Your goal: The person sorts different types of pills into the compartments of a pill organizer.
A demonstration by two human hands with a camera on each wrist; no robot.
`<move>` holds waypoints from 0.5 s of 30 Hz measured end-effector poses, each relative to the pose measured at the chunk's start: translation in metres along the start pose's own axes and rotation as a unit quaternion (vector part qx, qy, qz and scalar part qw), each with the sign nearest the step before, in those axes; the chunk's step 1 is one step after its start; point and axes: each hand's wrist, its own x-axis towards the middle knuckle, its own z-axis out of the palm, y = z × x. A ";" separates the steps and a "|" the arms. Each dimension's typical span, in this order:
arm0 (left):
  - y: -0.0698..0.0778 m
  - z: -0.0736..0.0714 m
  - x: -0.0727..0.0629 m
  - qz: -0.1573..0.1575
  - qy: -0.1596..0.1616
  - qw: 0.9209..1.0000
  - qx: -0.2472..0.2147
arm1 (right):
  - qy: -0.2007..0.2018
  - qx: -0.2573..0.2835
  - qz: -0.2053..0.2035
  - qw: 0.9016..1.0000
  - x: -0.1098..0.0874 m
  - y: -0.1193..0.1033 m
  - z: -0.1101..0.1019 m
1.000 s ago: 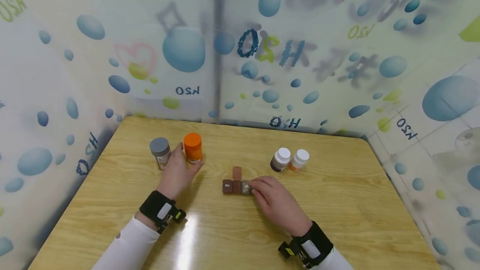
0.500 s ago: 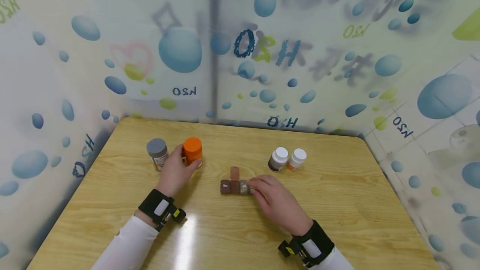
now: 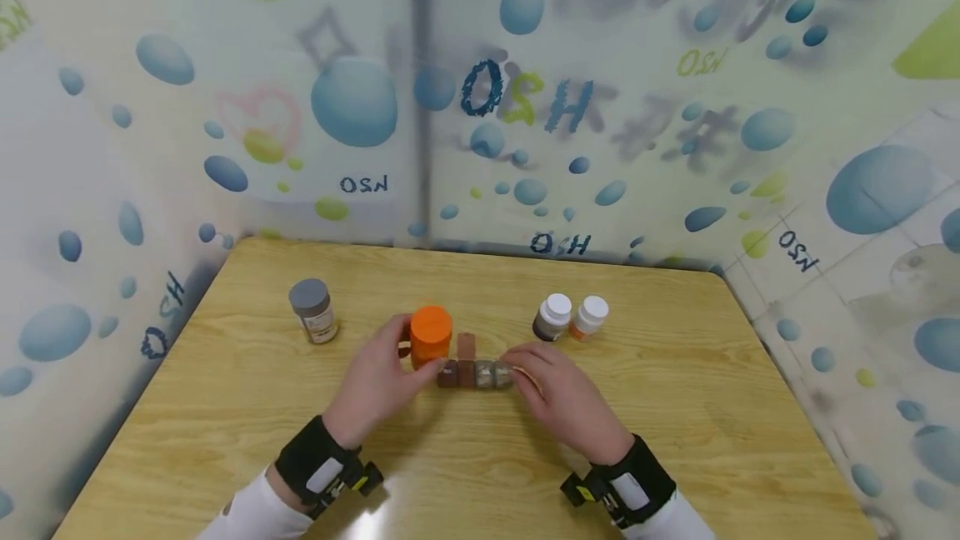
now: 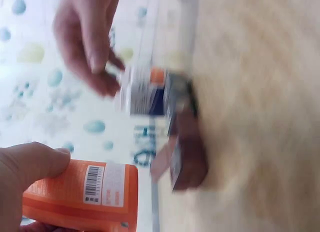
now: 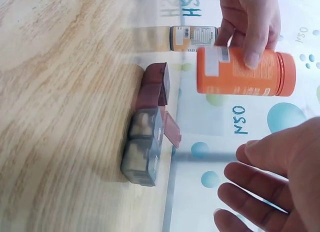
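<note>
- I'm gripping the orange bottle (image 3: pixel 431 330) with the left hand (image 3: pixel 375 382), over the wood-grain table (image 3: pixel 675 407) near the pill box (image 3: pixel 484 373)
- right hand (image 3: pixel 568 400) is hovering beside it, fingers loosely apart
- bubble-print walls (image 3: pixel 645 215) are standing behind

Pill box (image 3: pixel 476 375): red-brown and translucent grey. At its left end: orange bottle (image 3: pixel 430 338); farther left, grey-capped bottle (image 3: pixel 313 312). Right rear: white-capped bottles (image 3: pixel 553 317). Beneath it: yellow wood-grain table (image 3: pixel 675 407).
</note>
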 end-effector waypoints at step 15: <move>0.011 0.054 -0.038 0.034 -0.197 0.977 -0.071 | -0.003 -0.006 0.023 1.000 -0.002 -0.007 -0.021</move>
